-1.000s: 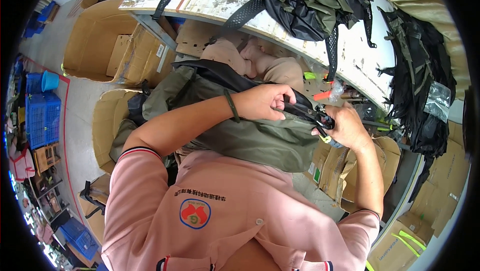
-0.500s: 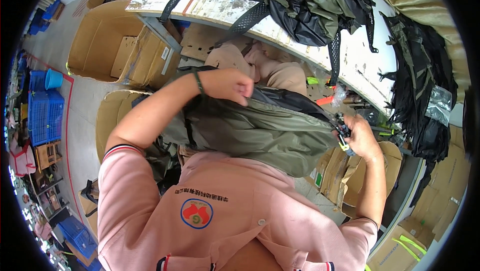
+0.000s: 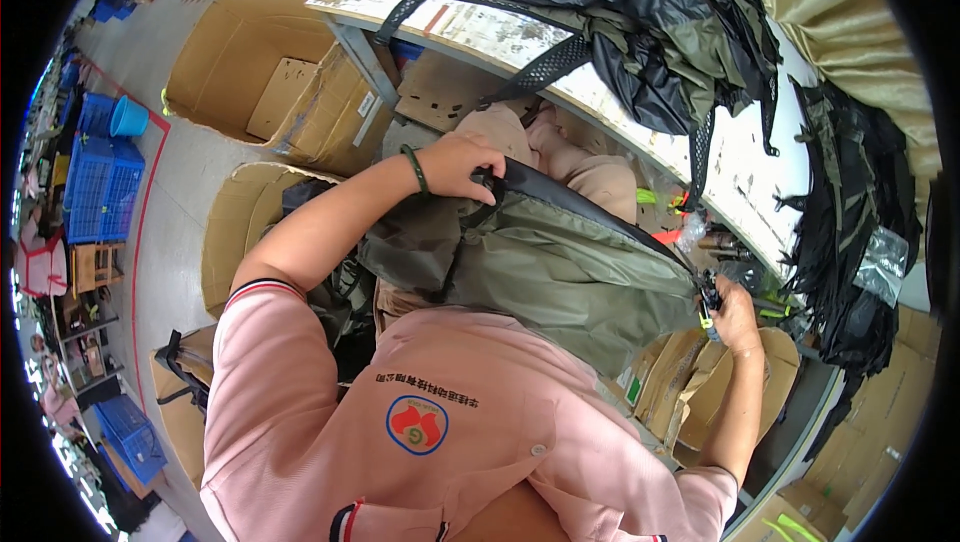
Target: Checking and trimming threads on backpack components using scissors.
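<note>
An olive-green and black fabric bag (image 3: 560, 262) is stretched across my lap, with its black-lined edge running between my hands. My left hand (image 3: 462, 164), a dark bangle on its wrist, is closed on the left end of that edge, where a small black piece shows at the fingers. At the bag's right end my right hand (image 3: 737, 318) is closed round a small black object (image 3: 711, 300) with a yellow-green part. Its exact kind is hard to make out, and the fingers partly cover it. Below the left hand the fabric is darker and folded.
A white worktable (image 3: 440, 24) ahead bears a heap of black and olive bags (image 3: 650, 32). More black strapped pieces (image 3: 850, 232) hang at the right. Cardboard boxes stand left (image 3: 270, 72) and lower right (image 3: 740, 392). Blue crates (image 3: 105, 182) sit far left.
My left hand has gone from a loose curl above the fabric to gripping the bag's edge. The edge is now pulled straighter. My right hand still holds the black object; the whole view has shifted slightly.
</note>
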Tool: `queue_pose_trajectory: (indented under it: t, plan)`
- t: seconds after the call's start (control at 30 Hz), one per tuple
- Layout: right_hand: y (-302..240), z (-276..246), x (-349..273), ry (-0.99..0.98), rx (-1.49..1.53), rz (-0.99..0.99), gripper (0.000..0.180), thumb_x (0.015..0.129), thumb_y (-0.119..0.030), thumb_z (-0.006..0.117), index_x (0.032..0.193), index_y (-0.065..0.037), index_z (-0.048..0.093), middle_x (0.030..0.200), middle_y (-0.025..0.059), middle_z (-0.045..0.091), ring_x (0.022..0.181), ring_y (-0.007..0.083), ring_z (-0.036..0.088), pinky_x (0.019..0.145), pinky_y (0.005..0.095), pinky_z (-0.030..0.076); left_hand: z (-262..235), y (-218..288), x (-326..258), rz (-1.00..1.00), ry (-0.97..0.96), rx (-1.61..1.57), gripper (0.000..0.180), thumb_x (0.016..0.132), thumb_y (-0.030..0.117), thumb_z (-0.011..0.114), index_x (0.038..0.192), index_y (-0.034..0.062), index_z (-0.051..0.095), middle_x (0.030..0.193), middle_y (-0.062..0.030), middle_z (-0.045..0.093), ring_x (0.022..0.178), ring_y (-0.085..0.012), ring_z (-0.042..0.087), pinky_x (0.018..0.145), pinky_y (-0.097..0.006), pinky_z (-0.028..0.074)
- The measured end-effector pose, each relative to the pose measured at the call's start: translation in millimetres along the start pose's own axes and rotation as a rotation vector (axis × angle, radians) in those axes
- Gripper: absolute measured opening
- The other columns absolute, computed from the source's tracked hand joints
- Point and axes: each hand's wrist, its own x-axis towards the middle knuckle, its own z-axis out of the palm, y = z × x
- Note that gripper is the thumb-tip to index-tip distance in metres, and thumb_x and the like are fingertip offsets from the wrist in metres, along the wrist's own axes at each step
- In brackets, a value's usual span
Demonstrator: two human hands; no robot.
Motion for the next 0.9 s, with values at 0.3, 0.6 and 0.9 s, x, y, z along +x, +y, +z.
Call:
queue_pose_trajectory:
  t: [0.3,0.6,0.9]
  plan:
    - [-3.2,19.2,9.8,0.016,0.208,0.055,0.023,0.073,-0.012,0.072,0.082,0.000,0.054,0.077,0.0228,0.059,0.076,0.0435,0.056,0.065,0.0441,0.046,-6.7,4.1,-3.9,0.105,0.204,-0.446,0.016,0.090,0.021,0.063,0.090,0.0067,0.057,0.084,0.0000,0.057,0.081,-0.0131,0.054,0.073,-0.027,0.042]
    - [-10.6,19.5,40.1,0.000,0.112,-0.022,0.027,0.073,-0.015,0.075,0.086,0.001,0.057,0.074,0.0210,0.058,0.068,0.0365,0.054,0.064,0.0400,0.045,-18.2,18.3,-38.3,-0.149,-0.048,-1.010,0.016,0.086,0.013,0.069,0.092,0.0069,0.056,0.084,0.0060,0.054,0.081,-0.0035,0.048,0.077,-0.021,0.039]
    - [-158.1,-17.9,86.0,0.096,0.122,-0.271,0.050,0.062,-0.044,0.083,0.082,-0.006,0.058,0.069,0.0084,0.062,0.069,0.0285,0.060,0.070,0.0380,0.042,-8.3,32.8,-51.1,-0.229,0.184,-0.956,0.019,0.081,0.005,0.071,0.090,0.0057,0.054,0.086,0.0048,0.055,0.081,-0.0033,0.050,0.074,-0.021,0.041]
